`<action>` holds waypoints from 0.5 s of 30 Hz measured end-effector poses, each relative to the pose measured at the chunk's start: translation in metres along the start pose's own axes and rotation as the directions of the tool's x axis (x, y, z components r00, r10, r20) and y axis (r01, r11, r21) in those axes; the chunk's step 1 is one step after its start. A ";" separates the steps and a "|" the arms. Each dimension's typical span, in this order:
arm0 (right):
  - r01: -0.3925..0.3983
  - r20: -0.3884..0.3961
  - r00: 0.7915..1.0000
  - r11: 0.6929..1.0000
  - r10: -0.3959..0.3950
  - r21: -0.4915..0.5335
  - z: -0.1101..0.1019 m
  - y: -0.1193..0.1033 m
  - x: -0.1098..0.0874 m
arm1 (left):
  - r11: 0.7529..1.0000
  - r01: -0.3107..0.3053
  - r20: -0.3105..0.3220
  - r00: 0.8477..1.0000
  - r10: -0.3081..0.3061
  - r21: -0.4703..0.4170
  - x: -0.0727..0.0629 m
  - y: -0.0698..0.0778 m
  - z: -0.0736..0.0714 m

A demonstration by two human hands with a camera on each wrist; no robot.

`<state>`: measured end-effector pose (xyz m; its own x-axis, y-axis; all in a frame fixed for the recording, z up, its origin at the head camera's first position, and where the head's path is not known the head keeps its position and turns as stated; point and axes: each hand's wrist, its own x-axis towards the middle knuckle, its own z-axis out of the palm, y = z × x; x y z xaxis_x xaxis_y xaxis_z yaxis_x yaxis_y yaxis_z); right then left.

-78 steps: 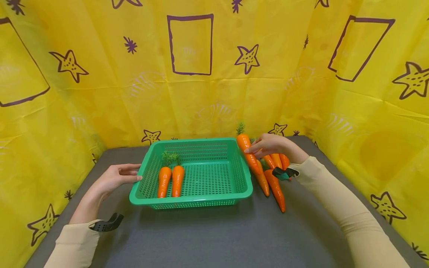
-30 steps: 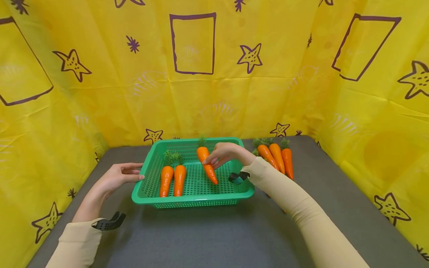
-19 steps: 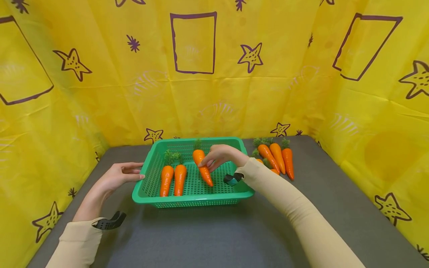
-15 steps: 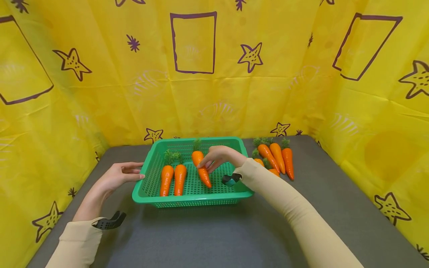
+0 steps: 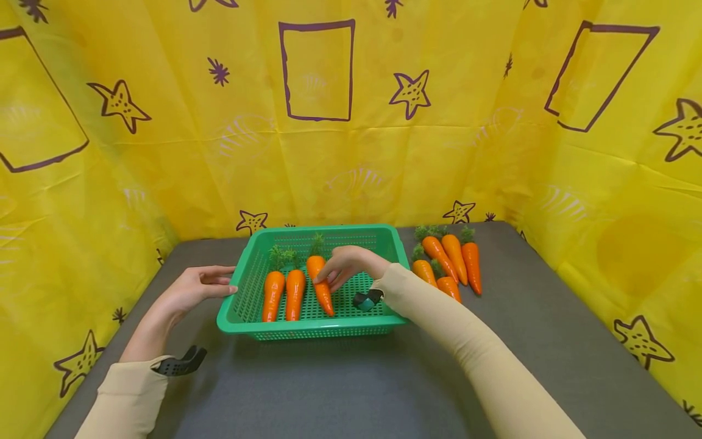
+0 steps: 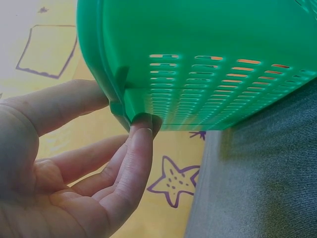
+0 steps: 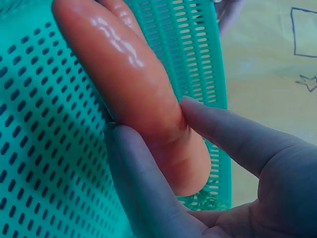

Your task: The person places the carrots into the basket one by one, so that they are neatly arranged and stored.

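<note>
A green plastic basket (image 5: 318,327) with slotted walls sits on the dark tabletop. Thumb and fingers of my left hand (image 5: 183,294) pinch its left rim; the left wrist view shows the fingertips (image 6: 141,144) under the lip. Inside the basket, my right hand (image 5: 351,262) holds an orange carrot (image 5: 324,300) with a green leafy top, thumb on one side and fingers on the other. The carrot lies tilted, low over the basket floor. To its left, two carrots, one (image 5: 272,294) and another (image 5: 295,292), rest side by side in the basket, tops toward the back.
Right of the basket lies a group of several carrots (image 5: 453,256), partly behind the right sleeve (image 5: 455,323). Yellow patterned cloth (image 5: 318,171) encloses the back and sides of the table (image 5: 307,390).
My right hand has brought the carrot from the pile on the right over the rim into the basket, then lower and leftward beside the other two. My left hand has stayed at the rim.
</note>
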<state>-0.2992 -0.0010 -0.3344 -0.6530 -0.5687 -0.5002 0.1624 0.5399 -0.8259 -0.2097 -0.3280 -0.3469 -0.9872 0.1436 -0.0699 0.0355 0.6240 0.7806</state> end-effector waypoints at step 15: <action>-0.122 0.069 0.991 0.989 0.117 0.087 -0.001 0.007 0.039 | 1.000 0.000 -0.001 1.000 0.000 0.004 0.000 0.000 0.001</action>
<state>-0.3240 -0.0188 -0.3598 -0.5771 -0.5433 -0.6097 0.3047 0.5495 -0.7780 -0.2096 -0.3274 -0.3470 -0.9873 0.1430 -0.0691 0.0364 0.6274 0.7778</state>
